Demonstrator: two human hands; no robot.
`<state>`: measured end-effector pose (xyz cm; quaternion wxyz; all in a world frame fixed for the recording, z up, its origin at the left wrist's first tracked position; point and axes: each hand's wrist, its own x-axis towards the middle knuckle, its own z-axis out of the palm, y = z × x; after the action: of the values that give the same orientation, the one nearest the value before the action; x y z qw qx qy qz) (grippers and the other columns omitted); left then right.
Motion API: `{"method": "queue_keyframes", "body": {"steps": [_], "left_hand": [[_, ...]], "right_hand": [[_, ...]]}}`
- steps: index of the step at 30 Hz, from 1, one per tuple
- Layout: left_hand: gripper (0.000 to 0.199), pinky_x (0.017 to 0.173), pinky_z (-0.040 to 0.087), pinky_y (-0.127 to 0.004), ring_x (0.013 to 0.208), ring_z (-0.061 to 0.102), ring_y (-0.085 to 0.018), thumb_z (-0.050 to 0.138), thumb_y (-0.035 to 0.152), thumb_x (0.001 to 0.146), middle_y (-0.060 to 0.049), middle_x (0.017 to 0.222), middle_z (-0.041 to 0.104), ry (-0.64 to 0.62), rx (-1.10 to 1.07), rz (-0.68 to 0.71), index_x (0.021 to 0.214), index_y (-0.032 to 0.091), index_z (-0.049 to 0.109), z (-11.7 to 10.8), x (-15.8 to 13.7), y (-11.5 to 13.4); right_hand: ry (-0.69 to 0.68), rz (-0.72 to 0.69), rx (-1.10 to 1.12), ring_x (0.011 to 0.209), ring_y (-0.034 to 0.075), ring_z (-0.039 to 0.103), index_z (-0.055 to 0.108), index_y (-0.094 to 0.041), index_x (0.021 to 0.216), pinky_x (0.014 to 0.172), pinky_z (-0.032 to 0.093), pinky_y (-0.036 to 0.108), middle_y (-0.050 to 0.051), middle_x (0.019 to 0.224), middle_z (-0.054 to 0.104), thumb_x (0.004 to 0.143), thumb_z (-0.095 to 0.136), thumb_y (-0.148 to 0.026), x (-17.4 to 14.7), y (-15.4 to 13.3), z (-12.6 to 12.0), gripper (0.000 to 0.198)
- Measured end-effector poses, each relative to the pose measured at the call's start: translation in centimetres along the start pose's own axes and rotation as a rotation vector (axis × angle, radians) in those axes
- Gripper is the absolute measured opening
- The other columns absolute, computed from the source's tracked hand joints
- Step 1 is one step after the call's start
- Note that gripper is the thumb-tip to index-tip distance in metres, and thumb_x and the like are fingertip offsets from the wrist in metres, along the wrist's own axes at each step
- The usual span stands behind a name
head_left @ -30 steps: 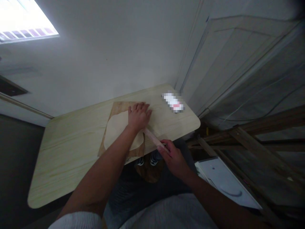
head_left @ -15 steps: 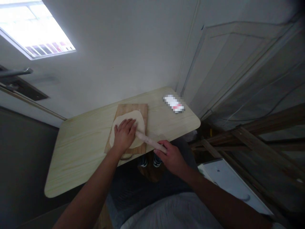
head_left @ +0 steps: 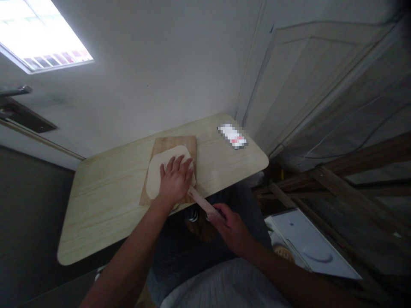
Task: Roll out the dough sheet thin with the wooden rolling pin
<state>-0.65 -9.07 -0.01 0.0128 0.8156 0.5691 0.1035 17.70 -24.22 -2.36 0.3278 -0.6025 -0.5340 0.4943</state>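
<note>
Pale counter (head_left: 105,192) beside door (head_left: 144,64): dough (head_left: 156,173) flat on board (head_left: 176,140), left hand (head_left: 176,177) spread open over it; right hand (head_left: 233,224) grips pin (head_left: 203,202), long axis slanting forward-left toward left palm.

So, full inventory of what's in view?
table: 1, pale wood, centre
board: 1, brown, on the table
dough: 1 sheet, cream, on the board
rolling pin: 1, pale, from the board's near right corner past the table's edge
pixelated item: 1, white and pink, table's right end
window: 1, bright white, upper left
door handle: 1, grey, left edge
flat box, apparently: 1, white, lower right
beams: several, brown, right
shirt: 1, grey, bottom
left hand: 1, bare, spread over the dough
right hand: 1, bare, gripping the rolling pin
</note>
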Motion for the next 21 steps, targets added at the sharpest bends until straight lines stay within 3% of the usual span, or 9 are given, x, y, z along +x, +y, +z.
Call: {"method": "queue_keyframes", "body": {"steps": [5, 9, 15, 21], "left_hand": [[0.049, 0.117, 0.022, -0.067, 0.148, 0.032, -0.033, 0.028, 0.047, 0.104, -0.005, 0.158, 0.043, -0.017, -0.020, 0.048, 0.146, 0.034, 0.047, 0.7, 2.9, 1.7], [0.047, 0.117, 0.021, -0.068, 0.148, 0.032, -0.033, 0.032, 0.045, 0.103, -0.005, 0.157, 0.044, -0.032, -0.042, 0.035, 0.146, 0.033, 0.048, 0.6, 3.3, 2.1], [0.047, 0.119, 0.019, -0.066, 0.150, 0.029, -0.032, 0.031, 0.039, 0.103, -0.003, 0.160, 0.041, -0.030, -0.034, -0.027, 0.145, 0.030, 0.049, -0.4, -0.6, 0.5], [0.055, 0.120, 0.022, -0.061, 0.150, 0.032, -0.028, 0.025, 0.038, 0.104, -0.010, 0.159, 0.041, 0.015, -0.056, -0.134, 0.156, 0.022, 0.033, -0.4, -5.8, -1.7]], "right_hand": [[0.042, 0.013, 0.029, 0.058, 0.012, 0.053, 0.064, -0.019, 0.113, 0.053, 0.033, 0.024, -0.001, 0.071, 0.063, 0.097, 0.051, -0.057, 0.8, 0.5, -1.1, 0.043], [0.045, 0.032, 0.041, 0.056, 0.012, 0.050, 0.065, -0.019, 0.110, 0.053, 0.034, 0.024, -0.001, 0.069, 0.062, 0.096, 0.051, -0.058, 1.2, 0.9, -1.7, 0.043], [-0.045, 0.045, -0.022, 0.069, 0.015, 0.061, 0.062, -0.020, 0.117, 0.062, 0.042, 0.025, 0.002, 0.083, 0.069, 0.093, 0.060, -0.046, 0.5, 0.2, -0.7, 0.035], [-0.077, -0.002, -0.078, 0.077, 0.017, 0.064, 0.055, -0.022, 0.129, 0.067, 0.044, 0.028, 0.005, 0.095, 0.071, 0.092, 0.060, -0.037, -0.6, -0.6, 1.3, 0.040]]}}
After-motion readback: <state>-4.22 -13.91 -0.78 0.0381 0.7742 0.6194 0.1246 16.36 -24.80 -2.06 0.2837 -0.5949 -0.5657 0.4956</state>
